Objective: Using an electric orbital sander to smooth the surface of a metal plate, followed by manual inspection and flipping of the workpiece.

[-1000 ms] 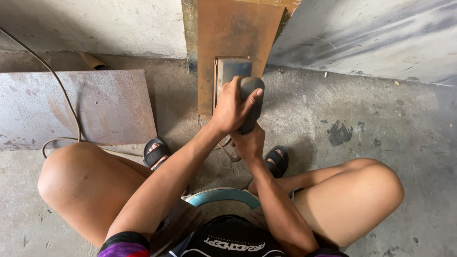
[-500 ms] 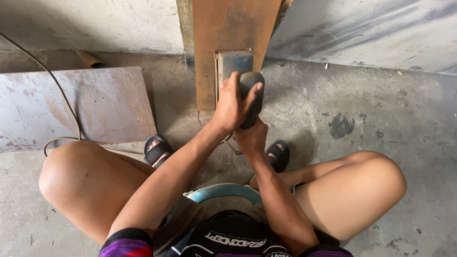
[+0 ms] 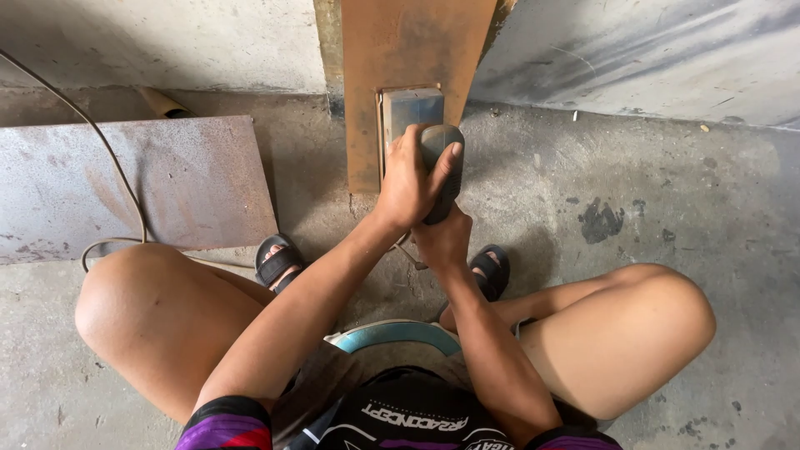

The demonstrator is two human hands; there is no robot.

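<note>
The left hand is clenched over the rounded top of a dark grey sander, fingers wrapped across its knob. The right hand sits just below and behind it, gripping the lower part of the same tool; how far its fingers close around the body is hidden by the left hand. The sander's flat pad presses against a grey sanded patch on a rusty steel plate that stands upright on the concrete floor, leaning against the wall corner straight ahead.

Both forearms run down the middle of the view, between the person's bare knees, and cover the plate's lower right edge. Two black sandals sit on the floor either side of the wrists. A curved teal stool rim shows beneath the arms.

To the left, a second flat rusty sheet lies on the floor, well apart from the sander, with a pale power cable trailing across it and looping near the left knee. A short pipe end pokes out behind that sheet by the wall. A dark stain marks the floor to the right.
</note>
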